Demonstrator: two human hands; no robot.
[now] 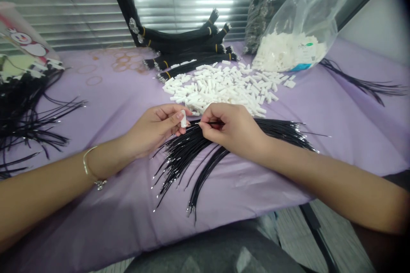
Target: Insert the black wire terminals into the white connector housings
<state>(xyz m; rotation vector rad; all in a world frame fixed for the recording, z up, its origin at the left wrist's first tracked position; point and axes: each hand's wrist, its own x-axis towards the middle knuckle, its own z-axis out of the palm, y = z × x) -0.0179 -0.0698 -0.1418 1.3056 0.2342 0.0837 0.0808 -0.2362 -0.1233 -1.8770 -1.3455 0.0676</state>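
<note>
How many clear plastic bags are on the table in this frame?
2: a clear plastic bag of white plastic pieces at the far right, and a clear plastic bag of dark parts just left of it. Others may be hidden.

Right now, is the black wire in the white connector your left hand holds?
Apparently out: the black wire in the right hand stops just beside the white connector pinched by the left hand.

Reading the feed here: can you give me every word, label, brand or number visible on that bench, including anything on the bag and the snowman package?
Nothing can be read: the label on the clear plastic bag shows green and blue marks, but its print is too small and blurred, and the snowman-printed package shows no legible words.
</note>
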